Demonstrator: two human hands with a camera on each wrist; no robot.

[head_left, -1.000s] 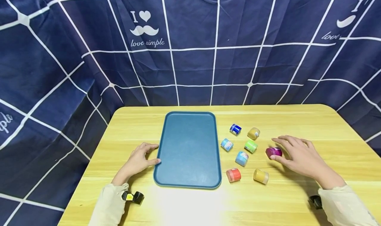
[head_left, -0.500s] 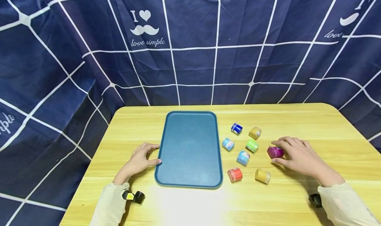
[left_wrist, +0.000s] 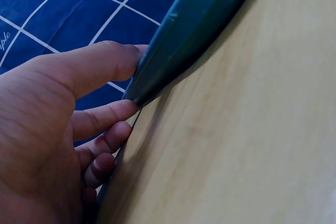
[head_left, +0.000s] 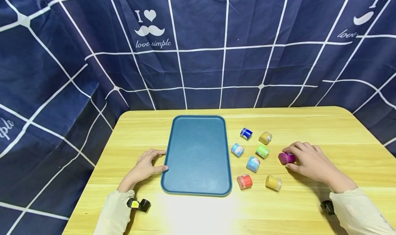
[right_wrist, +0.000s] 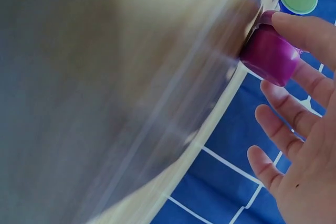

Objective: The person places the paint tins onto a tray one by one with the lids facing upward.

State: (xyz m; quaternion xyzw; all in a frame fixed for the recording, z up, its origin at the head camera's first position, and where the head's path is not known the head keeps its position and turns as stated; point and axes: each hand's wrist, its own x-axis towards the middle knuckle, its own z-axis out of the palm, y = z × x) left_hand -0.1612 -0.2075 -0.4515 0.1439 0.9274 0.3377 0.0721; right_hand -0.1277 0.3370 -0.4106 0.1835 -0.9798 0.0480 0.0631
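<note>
The right hand [head_left: 309, 161] curls its fingers [right_wrist: 294, 24] around the small magenta plastic jar [head_left: 286, 157] lying on the wooden desk [head_left: 309, 125], probably light, stiff and slippery, best pinched across its round sides.

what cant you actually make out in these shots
- Label print on the small jars, such as the light blue jar: too small in the head view.
- Table surface: smeared by blur in the right wrist view.
- Far side of the purple jar: covered by the right hand in the head view.
- Most of the blue tray: cut off by the frame edge in the left wrist view, where the left hand touches its rim.
</note>
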